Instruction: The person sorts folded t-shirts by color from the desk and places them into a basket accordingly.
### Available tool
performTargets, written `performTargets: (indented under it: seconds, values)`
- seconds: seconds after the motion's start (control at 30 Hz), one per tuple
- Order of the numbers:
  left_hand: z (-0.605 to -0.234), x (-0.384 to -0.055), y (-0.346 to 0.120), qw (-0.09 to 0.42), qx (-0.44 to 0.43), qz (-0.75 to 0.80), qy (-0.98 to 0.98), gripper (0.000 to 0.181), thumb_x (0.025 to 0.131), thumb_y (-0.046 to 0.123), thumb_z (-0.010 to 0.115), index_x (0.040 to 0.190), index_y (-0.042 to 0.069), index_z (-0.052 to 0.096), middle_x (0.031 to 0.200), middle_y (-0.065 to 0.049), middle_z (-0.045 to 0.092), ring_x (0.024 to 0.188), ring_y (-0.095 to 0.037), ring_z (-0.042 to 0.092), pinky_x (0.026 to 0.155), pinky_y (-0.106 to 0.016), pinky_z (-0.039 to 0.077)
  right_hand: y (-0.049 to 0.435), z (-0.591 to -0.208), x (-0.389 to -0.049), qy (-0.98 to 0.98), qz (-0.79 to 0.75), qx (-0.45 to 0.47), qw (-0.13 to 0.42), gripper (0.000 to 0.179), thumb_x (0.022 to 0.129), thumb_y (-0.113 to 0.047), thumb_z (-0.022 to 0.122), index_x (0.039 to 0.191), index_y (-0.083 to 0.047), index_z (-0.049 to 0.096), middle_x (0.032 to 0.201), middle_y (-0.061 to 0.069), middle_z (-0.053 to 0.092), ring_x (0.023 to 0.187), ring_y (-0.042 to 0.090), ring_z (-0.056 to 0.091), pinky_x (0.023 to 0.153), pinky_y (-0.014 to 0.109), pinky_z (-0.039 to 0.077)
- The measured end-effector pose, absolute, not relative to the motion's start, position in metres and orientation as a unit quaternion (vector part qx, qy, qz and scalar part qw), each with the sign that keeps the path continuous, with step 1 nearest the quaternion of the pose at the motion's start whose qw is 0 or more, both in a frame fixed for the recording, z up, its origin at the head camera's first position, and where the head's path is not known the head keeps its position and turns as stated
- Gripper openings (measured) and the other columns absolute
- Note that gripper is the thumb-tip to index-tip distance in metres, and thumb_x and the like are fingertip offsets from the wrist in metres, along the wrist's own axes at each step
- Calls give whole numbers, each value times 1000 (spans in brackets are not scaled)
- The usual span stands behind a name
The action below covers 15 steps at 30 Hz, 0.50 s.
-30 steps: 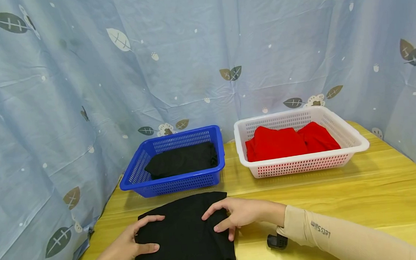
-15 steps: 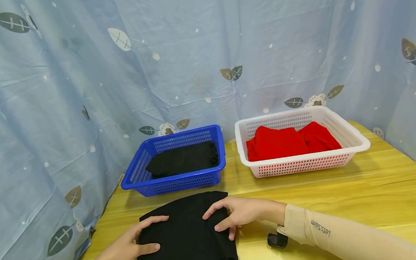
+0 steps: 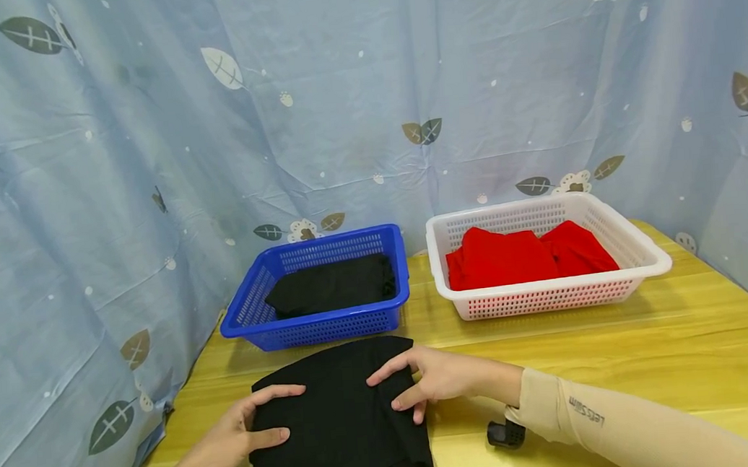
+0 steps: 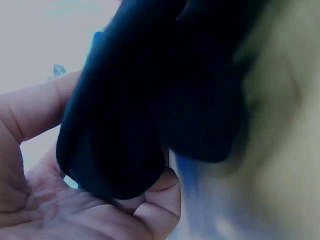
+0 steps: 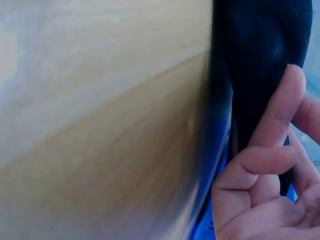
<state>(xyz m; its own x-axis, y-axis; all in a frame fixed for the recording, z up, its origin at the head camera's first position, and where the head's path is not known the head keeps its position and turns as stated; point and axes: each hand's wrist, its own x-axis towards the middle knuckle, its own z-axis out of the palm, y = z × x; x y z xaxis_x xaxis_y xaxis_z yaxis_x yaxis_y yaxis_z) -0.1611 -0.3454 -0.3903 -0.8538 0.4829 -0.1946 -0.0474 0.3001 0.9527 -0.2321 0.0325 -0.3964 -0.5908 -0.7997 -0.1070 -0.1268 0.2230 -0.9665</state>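
A folded piece of black cloth (image 3: pixel 342 424) lies near the front of the table, spread between both hands. At its left edge my left hand (image 3: pixel 238 435) grips it, thumb and forefinger on top; in the left wrist view other fingers (image 4: pixel 162 195) curl beneath the folded edge. My right hand (image 3: pixel 433 381) holds the right edge, its thumb (image 5: pixel 280 107) against the black cloth (image 5: pixel 265 45) and fingers bent under it. Just beyond stands a blue basket (image 3: pixel 328 322) with another black cloth (image 3: pixel 335 283) inside.
A white basket (image 3: pixel 550 288) holding red cloth (image 3: pixel 509 256) stands at the back right of the wooden table (image 3: pixel 616 339). Behind the table hangs a light blue patterned curtain (image 3: pixel 337 84). A black device (image 3: pixel 505 434) sits under the right wrist.
The black cloth's far edge has risen slightly towards the blue basket, both hands keeping their grip. The whole head view has shifted slightly.
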Motion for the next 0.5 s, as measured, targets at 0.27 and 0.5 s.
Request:
performTargets:
  seconds: [0.27, 0.5]
  values:
    - [-369, -155, -343, 197, 164, 581, 773, 54, 108, 10, 63, 159, 7, 48, 138, 5, 71, 120, -19, 74, 98, -35, 62, 36, -384, -232, 733, -522, -350, 260, 46, 95, -13, 82, 139, -21, 74, 148, 13, 60, 60, 13, 72, 70, 27, 63]
    - [-348, -147, -334, 107, 119, 522, 838, 50, 105, 20, 70, 153, 12, 59, 151, 11, 61, 128, 4, 59, 102, -29, 55, 38, -367, -232, 743, -520, -354, 227, 48, 91, -14, 86, 137, -21, 75, 148, 14, 62, 63, 18, 69, 65, 38, 65]
